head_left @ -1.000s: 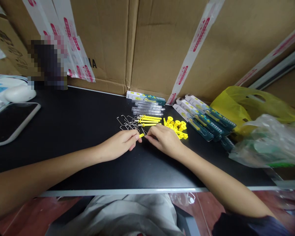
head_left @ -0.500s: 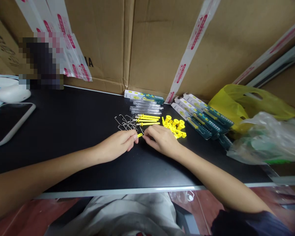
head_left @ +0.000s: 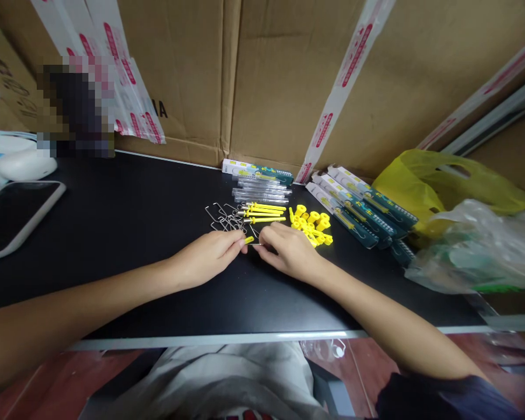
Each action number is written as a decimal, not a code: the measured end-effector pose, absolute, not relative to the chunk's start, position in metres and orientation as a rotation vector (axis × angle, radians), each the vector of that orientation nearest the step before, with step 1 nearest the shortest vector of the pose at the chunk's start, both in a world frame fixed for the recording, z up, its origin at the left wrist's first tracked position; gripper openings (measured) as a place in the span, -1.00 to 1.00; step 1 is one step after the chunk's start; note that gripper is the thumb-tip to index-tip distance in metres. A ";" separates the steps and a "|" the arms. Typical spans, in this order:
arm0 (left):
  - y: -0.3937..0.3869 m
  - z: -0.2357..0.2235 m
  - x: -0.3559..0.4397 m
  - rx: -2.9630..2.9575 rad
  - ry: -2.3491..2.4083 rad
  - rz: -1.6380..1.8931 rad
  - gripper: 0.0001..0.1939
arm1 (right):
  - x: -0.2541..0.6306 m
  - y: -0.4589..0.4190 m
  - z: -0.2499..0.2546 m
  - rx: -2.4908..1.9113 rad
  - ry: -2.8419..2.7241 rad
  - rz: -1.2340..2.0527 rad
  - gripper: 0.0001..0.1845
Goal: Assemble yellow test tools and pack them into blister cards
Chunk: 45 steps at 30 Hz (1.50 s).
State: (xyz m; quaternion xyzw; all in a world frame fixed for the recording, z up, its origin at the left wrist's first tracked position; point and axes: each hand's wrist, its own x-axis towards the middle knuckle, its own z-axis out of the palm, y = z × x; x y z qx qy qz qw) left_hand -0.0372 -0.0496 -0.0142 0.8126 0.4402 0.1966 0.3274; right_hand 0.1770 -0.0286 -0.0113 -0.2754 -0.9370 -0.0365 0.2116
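Between the thumb and fingers of my left hand (head_left: 216, 254) is a small yellow plastic piece (head_left: 249, 240). My right hand (head_left: 291, 248) is closed in a pinch on a thin metal wire (head_left: 255, 244), which spans the small gap between the two hands. Just beyond my fingertips lie bent metal wire hooks (head_left: 221, 217) in a loose heap. Beside them are several yellow rods with metal ends (head_left: 265, 213). To the right of my right hand is a pile of small yellow plastic parts (head_left: 315, 223).
Clear plastic tubes (head_left: 262, 191) lie behind the rods, with a printed box (head_left: 257, 171) at the back. More printed boxes (head_left: 359, 204) are stacked at right, beside a yellow bag (head_left: 402, 175) and a clear plastic bag (head_left: 472, 251). A phone (head_left: 20, 213) rests on the black table (head_left: 126, 204).
The wire now shows as a straight line between my fingertips, and the yellow piece has turned slightly. Both hands stay nearly in place; the view has shifted a little.
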 end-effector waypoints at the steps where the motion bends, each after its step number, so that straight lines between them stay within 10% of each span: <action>1: -0.050 -0.014 -0.037 2.129 1.157 0.510 -0.72 | 0.177 -0.029 -0.012 -0.767 -2.605 -0.092 -0.81; 45: -0.045 -0.010 -0.038 2.230 1.186 0.300 -0.76 | 0.170 -0.026 -0.031 -0.916 -2.326 0.376 -0.72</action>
